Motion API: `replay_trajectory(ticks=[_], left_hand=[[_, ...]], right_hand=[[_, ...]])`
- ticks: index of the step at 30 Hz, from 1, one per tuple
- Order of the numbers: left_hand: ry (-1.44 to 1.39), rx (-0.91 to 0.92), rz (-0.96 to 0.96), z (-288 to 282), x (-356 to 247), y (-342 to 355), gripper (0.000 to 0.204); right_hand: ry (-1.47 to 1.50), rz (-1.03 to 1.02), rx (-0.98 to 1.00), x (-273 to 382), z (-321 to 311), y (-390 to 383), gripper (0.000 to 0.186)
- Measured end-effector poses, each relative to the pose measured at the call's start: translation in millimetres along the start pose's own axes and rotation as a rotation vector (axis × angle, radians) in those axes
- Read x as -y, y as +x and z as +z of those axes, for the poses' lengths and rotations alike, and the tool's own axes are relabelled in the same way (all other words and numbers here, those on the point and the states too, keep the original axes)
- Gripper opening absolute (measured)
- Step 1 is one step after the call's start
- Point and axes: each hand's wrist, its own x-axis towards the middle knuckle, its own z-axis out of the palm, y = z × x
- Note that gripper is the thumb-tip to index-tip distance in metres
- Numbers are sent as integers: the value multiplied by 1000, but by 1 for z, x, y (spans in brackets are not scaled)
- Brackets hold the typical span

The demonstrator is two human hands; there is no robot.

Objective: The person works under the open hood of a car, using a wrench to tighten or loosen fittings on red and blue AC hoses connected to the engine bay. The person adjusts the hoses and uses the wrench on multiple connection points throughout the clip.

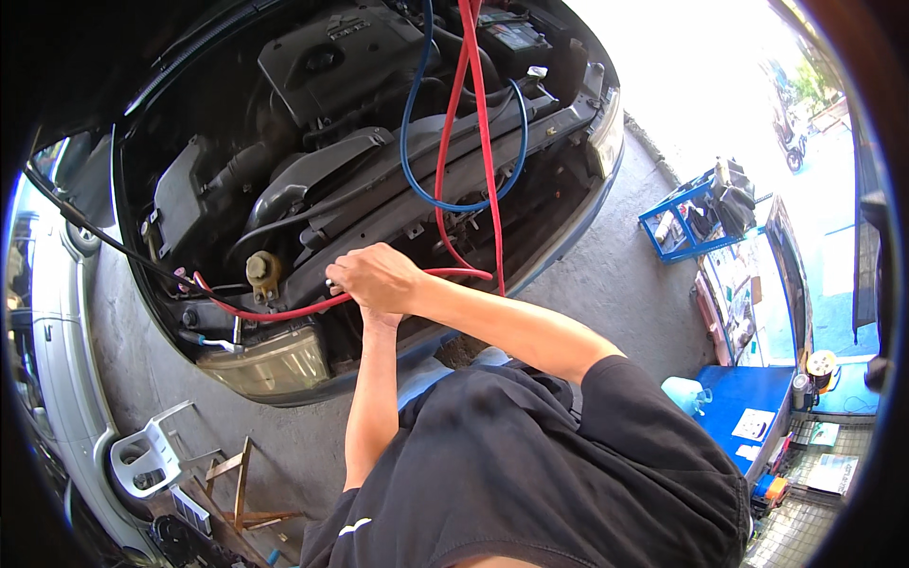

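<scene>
My right hand (374, 276) is closed over a small pale metal piece at the front edge of an open engine bay, its contents mostly hidden by the fingers. My left hand (383, 310) is just beneath it, touching it, its fingers covered. A red hose (298, 310) runs to my hands from the left and continues right, where red hoses (488, 170) hang from above beside a looped blue hose (521, 142). A brass fitting with a cap (264, 273) sits left of my hands. Below them is the front bumper edge with a headlamp (270, 363).
A battery (511, 33) is at the bay's back right. A white plastic chair (142, 456) and wooden frame (227, 466) stand lower left, beside a silver car (62, 360). Right are a blue cart (668, 227), a blue bench (753, 388) and a light-blue gas cylinder (685, 396).
</scene>
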Motion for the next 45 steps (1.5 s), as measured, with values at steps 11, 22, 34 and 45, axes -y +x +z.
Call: replay_trajectory(ticks=[11,22,34,45], left_hand=[[542,-737,458,-14,34,20,29],[53,-906,392,7,24,52,36],[-133,-955,415,25,22,61,34],[-78,-894,321,-12,-9,71,28]], right_hand=[[353,369,-687,-24,-87,-105,10],[447,649,-795,-23,-88,-142,11],[410,571,-845,-21,-88,-138,11],[344,485,-925,-27,-91,-151,15]])
